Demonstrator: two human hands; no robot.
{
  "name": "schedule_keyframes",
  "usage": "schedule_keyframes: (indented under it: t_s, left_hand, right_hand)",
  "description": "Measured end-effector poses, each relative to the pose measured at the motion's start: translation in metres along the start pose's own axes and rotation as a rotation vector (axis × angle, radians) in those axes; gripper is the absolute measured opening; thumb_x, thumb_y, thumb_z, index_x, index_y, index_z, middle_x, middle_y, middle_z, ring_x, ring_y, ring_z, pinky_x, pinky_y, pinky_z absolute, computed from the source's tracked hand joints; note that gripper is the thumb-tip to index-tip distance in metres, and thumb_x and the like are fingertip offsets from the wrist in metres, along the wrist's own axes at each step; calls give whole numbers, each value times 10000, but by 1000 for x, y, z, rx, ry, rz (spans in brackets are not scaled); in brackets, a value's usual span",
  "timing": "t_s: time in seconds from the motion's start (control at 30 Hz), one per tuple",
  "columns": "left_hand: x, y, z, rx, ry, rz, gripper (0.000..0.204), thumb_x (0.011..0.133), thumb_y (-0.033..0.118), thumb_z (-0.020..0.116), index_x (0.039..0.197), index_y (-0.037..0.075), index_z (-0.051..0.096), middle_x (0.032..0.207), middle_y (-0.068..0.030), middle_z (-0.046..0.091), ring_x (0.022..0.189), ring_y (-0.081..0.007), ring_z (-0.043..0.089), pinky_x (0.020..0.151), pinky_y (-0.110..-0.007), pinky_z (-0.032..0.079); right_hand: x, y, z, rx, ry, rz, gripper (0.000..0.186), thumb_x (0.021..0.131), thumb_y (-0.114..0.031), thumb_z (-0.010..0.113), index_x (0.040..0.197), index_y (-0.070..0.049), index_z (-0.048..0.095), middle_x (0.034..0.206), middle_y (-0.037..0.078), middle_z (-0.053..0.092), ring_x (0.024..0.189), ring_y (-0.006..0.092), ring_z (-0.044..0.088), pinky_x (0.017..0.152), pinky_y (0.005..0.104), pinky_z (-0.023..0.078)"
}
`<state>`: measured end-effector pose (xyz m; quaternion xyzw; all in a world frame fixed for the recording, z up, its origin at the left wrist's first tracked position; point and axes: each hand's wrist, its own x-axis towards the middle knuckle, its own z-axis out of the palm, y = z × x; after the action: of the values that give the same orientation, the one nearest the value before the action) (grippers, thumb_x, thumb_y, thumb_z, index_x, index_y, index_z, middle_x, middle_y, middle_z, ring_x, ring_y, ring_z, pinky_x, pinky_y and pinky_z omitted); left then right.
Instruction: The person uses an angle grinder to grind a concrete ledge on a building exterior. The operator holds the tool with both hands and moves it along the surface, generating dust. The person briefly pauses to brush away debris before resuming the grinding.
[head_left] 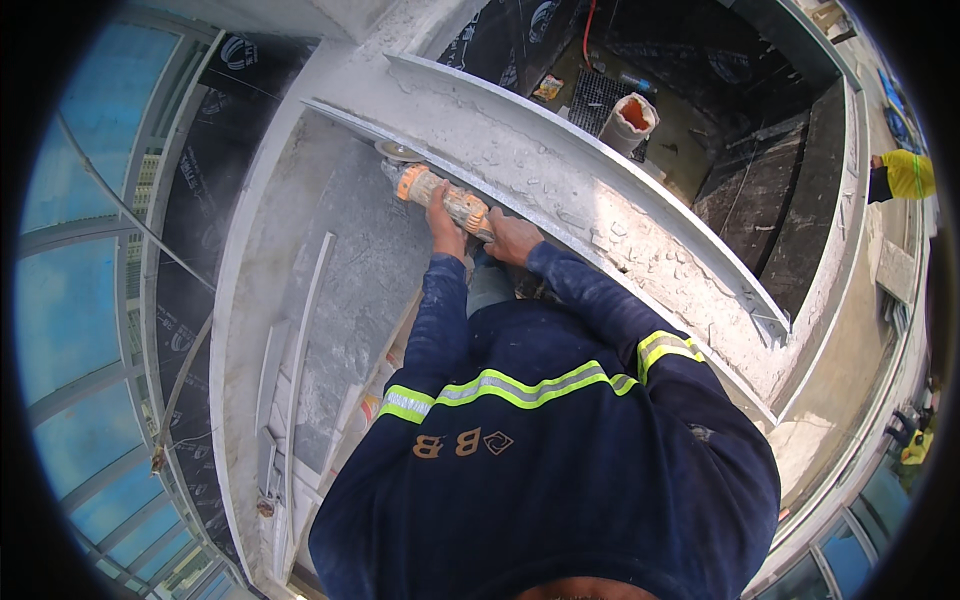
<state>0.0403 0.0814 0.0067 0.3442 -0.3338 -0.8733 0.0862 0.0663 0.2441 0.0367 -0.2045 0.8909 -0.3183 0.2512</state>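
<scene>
Outdoors, sunlit concrete ledge (pixel 530 150) above grey slab (pixel 365 265) | 1 angle grinder (pixel 462 207), disc end at near metal strip (pixel 345 120); 1 pipe (pixel 628 120) in dark pit (pixel 690 60) | left hand (pixel 445 228) clamped round grinder body, right hand (pixel 514 239) round its rear | torso (pixel 570 440) hides part of slab
</scene>
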Motion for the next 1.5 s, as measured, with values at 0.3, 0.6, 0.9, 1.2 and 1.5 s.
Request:
schedule_keyframes:
  t_s: [0.3,0.6,0.9,1.2,1.5]
  left_hand:
    - [-8,-2,-5,14,9,-20,263,897,218,664,1061,43,558,915,-107,593,810,-282,657,735,-439,580]
    - [-36,-6,3,1,19,-1,216,888,171,687,1010,32,576,849,-76,592,768,-245,657,740,-412,594]
    - [-24,-7,4,-27,13,-6,225,887,192,690,1017,53,569,848,-65,592,755,-232,661,683,-391,582]
    - [6,-4,-9,13,-34,19,253,884,214,688,1029,55,555,871,-75,583,773,-252,654,692,-417,578]
    - [-13,-6,-2,-27,23,-14,230,885,182,688,1016,40,565,860,-81,592,756,-255,654,703,-428,588]
  right_hand:
    - [-18,-2,-3,6,16,-7,476,815,-262,721,1085,10,437,913,275,698,893,454,695,763,535,553]
    - [-38,-3,-10,12,13,-2,458,812,-253,712,1073,4,437,884,278,695,868,461,692,739,546,551]
    - [-22,2,-6,21,16,-7,470,808,-241,714,1088,16,438,907,284,696,886,461,691,759,542,545]
    - [-3,0,1,3,-11,12,509,810,-248,740,1117,23,438,946,278,702,937,449,692,799,530,551]
    - [-19,2,-2,4,2,4,507,820,-278,735,1099,2,416,921,286,694,894,467,686,757,544,544]
